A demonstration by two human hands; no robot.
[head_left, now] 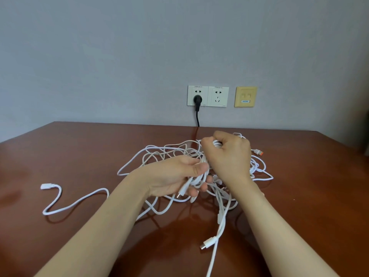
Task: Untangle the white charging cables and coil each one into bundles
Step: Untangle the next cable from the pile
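- White charging cables (219, 196): one loose tangle on the table (79, 152), right of centre, loops spreading left and right of both hands.
- A few turns are gathered into a small bundle (196, 179), held just above the heap between the hands.
- Left hand (175, 177): grip closed on the bundle's near part, thumb over the strands, fingertips curled beneath. A connector pokes out below the palm.
- Right hand (229, 154): back toward the camera, grip curled round the bundle's far loops, just beyond the left hand.
- Near connector (208, 242) lies on the table at the heap's near side; another strand runs off the near edge.
- Orange-tipped plug (259, 151) sits just right of the right hand.
- Stray cable end (48, 186) lies well apart at the left, its cable snaking back toward the heap.
- Table is reddish-brown and glossy.
- Far wall: two white sockets (217, 95), a black plug (197, 99) in the left one, a yellowish plate (245, 96) to their right.
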